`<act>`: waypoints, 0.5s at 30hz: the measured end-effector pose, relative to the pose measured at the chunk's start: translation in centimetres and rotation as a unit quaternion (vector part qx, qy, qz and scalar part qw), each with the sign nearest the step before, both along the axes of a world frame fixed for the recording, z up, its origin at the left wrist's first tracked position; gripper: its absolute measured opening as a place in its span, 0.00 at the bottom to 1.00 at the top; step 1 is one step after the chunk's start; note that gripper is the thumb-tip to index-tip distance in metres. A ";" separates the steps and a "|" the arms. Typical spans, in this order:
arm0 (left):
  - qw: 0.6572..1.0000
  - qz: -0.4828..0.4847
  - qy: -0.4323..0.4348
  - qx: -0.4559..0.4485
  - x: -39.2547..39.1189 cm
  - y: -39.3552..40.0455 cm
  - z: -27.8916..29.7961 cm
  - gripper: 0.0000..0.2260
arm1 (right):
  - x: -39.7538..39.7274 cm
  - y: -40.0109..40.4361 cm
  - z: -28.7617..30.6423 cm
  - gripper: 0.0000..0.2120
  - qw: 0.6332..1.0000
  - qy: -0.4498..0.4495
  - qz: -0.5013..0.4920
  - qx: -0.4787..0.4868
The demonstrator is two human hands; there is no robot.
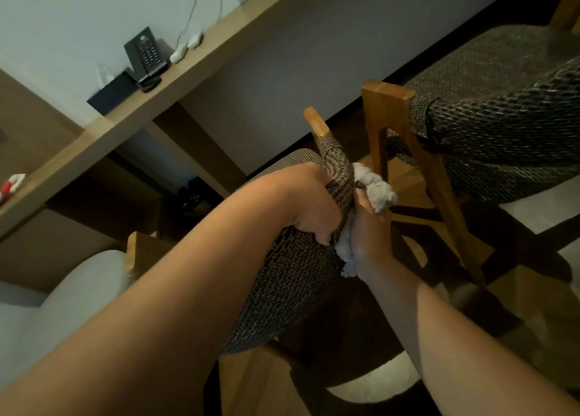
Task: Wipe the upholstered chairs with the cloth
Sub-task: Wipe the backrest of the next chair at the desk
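Observation:
The near chair's backrest is covered in dark woven tweed on a light wooden frame. My left hand grips its top edge, fingers curled over the padded rim. Just to the right, my right hand holds a fluffy white cloth bunched against the outer face of that backrest. Part of the cloth shows below my palm as well. A second chair with the same fabric stands to the right, its wooden post close to the cloth.
A long wooden desk runs along the wall at the upper left, bearing a black phone, a black tissue box and white cable plugs. A pale cushion lies at lower left. Wooden chair legs cross below on the right.

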State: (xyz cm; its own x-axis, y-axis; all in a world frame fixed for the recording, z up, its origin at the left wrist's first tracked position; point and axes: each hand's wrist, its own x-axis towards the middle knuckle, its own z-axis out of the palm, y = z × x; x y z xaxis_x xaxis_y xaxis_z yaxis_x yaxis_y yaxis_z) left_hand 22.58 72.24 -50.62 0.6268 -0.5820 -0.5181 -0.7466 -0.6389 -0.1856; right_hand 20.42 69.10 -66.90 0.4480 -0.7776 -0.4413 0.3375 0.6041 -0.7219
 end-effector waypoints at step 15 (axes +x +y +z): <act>1.000 -0.003 0.013 -0.015 0.1 0.0 0.0 0.35 | -0.5 2.8 2.5 0.17 0.989 -0.086 -0.122 0.002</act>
State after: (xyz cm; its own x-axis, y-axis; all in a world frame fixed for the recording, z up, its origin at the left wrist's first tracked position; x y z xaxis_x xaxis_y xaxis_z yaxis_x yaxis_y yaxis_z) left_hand 22.66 72.27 -50.60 0.6103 -0.6008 -0.5164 -0.7543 -0.6399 -0.1469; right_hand 19.96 71.94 -64.43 0.3167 -0.8700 -0.3778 0.5906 0.4926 -0.6392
